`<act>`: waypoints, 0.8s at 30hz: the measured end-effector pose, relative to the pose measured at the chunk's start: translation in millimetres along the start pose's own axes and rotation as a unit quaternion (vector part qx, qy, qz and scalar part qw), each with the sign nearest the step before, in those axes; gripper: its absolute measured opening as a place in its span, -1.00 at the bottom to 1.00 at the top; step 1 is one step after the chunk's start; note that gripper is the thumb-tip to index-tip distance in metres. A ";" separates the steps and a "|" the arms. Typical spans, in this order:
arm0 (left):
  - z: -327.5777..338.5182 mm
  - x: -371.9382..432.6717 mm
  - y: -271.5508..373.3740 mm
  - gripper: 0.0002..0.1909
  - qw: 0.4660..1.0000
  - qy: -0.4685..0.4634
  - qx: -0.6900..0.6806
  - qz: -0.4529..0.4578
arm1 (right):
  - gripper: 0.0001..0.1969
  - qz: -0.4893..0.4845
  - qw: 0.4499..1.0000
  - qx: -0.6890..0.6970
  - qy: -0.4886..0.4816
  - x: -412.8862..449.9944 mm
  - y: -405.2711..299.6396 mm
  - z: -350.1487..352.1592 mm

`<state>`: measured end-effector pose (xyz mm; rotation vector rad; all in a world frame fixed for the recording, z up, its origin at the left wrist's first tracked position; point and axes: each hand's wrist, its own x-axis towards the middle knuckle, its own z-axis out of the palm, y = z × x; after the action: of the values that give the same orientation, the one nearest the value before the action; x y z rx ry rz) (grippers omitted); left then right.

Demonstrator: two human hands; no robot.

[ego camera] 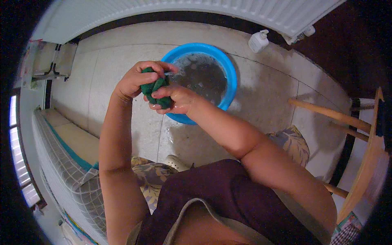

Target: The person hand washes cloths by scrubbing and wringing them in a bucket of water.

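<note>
A dark green cloth (156, 86), wet and bunched into a twisted wad, is held between both hands above the left rim of a round blue plastic basin (231, 82). My left hand (141, 76) grips its upper left part, with fingers curled over it. My right hand (174, 97) is closed around its lower right part. Murky water (202, 78) with white suds along its edge lies in the basin, which stands on the tiled floor. Wet streaks show on the tiles below the basin. The cloth's underside is hidden by the fingers.
A white pump bottle (258, 41) stands on the floor beyond the basin, near a white radiator (269, 15). Wooden furniture legs (330, 114) are at the right. A checked cloth cover (82, 190) hangs over furniture at the left. A light perforated clog (175, 162) shows near my body.
</note>
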<state>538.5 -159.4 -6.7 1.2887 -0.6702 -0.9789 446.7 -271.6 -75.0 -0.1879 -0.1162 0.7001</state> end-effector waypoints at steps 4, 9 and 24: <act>11.8 6.6 -4.4 -0.84 0.975 0.113 0.147 -0.120 | -0.74 0.018 0.998 -0.020 0.049 5.7 4.9 -14.5; 19.0 18.8 -31.9 -0.82 0.920 0.156 0.324 -0.153 | -0.67 -0.016 0.912 -0.301 0.277 8.7 9.1 -26.7; 18.3 21.0 -130.1 -0.72 0.786 0.312 0.497 -0.195 | -0.61 0.033 0.632 -0.686 0.358 10.9 26.7 -97.3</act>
<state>504.0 -185.7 -132.5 2.6230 -0.3686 -0.3859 454.6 -257.5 -175.1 -1.9605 0.1590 0.4162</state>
